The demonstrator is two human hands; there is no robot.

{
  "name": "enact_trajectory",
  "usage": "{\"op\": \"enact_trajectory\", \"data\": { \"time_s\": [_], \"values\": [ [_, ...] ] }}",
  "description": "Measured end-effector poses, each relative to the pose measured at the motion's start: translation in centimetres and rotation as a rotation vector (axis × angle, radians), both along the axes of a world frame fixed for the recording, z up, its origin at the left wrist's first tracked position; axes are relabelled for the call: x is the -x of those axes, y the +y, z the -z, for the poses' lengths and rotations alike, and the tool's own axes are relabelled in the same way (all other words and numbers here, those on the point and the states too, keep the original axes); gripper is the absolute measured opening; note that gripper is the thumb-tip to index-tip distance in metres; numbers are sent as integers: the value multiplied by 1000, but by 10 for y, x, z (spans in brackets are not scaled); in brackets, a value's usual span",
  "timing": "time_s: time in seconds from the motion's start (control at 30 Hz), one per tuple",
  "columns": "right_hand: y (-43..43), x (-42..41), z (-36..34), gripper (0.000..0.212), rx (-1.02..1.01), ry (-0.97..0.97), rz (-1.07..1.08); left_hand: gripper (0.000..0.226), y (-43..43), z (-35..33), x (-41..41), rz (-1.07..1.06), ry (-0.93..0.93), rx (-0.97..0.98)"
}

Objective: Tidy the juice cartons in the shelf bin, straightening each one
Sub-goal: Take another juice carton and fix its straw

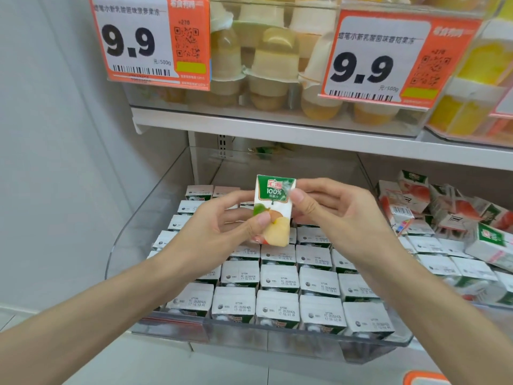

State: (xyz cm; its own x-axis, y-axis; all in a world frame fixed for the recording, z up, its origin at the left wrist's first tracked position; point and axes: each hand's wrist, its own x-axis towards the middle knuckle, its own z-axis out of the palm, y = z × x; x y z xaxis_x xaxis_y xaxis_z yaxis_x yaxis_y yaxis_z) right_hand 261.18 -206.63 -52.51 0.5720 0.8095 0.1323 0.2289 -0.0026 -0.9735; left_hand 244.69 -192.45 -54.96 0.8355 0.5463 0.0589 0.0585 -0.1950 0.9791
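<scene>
Both hands pinched one carton upright above the bin, long axis vertical, front facing the camera: left hand low, right hand high.

The juice carton is smooth, shiny card. The bin is clear, glossy plastic. The shelf looks like smooth white metal. The price tags are shiny paper.

Bare hands and forearms, seen from the head camera.
Showed uncovered skin all the way to the picture's lower edge on left hand and right hand alike; bore short, plain, rounded nails; had slim wrists and long forearms.
</scene>
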Motion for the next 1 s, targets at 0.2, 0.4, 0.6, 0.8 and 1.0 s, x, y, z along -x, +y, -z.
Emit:
{"op": "enact_trajectory", "data": {
  "time_s": [0.2, 0.4, 0.6, 0.8, 1.0],
  "values": [
    [8, 8, 7, 28, 41, 148, 5, 40, 0, -3, 8, -9, -13, 134],
    [14, 21, 10, 25, -3, 394, -76, 38, -2, -2, 13, 166, 18, 333],
    [13, 27, 5, 38, 79, 142, -164, 40, 3, -1, 15, 43, 38, 162],
    [12, 26, 12, 42, 61, 134, -183, 51, 4, 0, 14, -42, 9, 82],
    [13, 23, 14, 36, 20, 341, -191, 48, 9, -4, 18, 39, 19, 183]
  ]
}}
